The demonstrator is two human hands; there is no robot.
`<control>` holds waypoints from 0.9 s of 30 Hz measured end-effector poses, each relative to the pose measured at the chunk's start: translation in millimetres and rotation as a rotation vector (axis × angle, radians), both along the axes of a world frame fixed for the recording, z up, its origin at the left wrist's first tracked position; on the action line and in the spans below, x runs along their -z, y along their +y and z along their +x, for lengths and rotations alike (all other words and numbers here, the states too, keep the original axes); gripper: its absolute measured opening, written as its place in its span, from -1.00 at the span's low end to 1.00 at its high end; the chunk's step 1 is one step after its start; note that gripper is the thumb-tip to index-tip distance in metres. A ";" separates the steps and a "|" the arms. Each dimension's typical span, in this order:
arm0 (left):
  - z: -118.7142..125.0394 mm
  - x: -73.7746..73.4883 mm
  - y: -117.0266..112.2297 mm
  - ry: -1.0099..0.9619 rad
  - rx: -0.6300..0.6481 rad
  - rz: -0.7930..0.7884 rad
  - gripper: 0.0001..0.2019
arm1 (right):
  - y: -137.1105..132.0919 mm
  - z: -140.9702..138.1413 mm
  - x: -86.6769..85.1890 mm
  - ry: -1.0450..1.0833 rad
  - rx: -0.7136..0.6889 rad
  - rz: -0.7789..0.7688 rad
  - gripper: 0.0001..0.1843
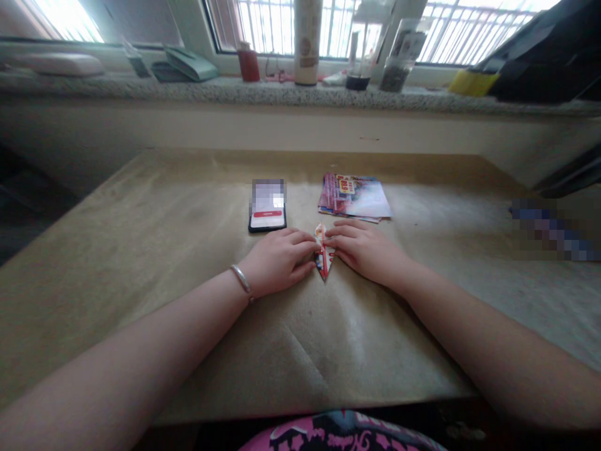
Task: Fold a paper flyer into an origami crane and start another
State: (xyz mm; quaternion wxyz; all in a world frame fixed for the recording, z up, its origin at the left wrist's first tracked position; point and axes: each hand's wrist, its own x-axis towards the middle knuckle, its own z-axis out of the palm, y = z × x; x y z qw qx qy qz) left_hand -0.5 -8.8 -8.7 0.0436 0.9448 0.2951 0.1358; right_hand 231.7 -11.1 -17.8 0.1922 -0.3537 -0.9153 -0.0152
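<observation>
A small folded paper [323, 266], kite-shaped with red, white and orange print, lies on the table between my two hands. A crease or seam runs down its middle, and one point faces me. On its left side, my left hand [284, 260] grips the edge with bent fingers and thumb; a silver bangle circles that wrist. My right hand [366, 247] holds the right side, its fingertips resting on the upper part of the paper. Fingers cover parts of both edges.
A phone [268, 220] with a lit screen lies beyond my left hand. Behind my right hand is a stack of printed flyers [370, 199]. The table [164, 219] meets a wall below a stone windowsill [272, 94] with bottles and containers. A blurred-out item [554, 232] sits far right.
</observation>
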 end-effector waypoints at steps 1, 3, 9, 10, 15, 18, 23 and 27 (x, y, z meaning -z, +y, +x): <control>0.0 -0.2 0.4 -0.005 -0.003 -0.008 -0.70 | -0.3 -0.3 -0.1 -0.020 -0.003 0.019 -0.72; 0.0 -0.3 1.0 -0.019 -0.007 -0.027 -0.70 | -1.0 -0.7 -0.3 -0.043 -0.013 0.053 -0.71; -0.1 0.5 1.5 -0.055 0.005 -0.050 -0.69 | -4.0 -3.7 -0.7 0.046 -0.028 -0.055 -0.82; -0.2 0.6 1.3 -0.052 0.006 -0.051 -0.68 | -3.9 -4.3 0.2 0.082 -0.019 -0.098 -0.83; -0.6 0.7 0.0 -0.047 0.015 -0.026 -0.63 | -1.1 -4.3 5.7 0.195 -0.017 -0.216 -0.85; 0.0 2.8 0.2 -0.067 0.020 0.017 -0.68 | -0.9 -2.5 4.1 0.171 -0.042 -0.191 -0.78; -0.6 7.0 3.3 -0.095 0.044 0.086 -0.69 | -3.0 -1.7 -2.5 0.057 -0.038 -0.087 -0.80; -0.9 6.8 5.6 -0.090 0.047 0.102 -0.68 | -3.6 -4.1 -3.1 -0.004 -0.041 -0.034 -0.80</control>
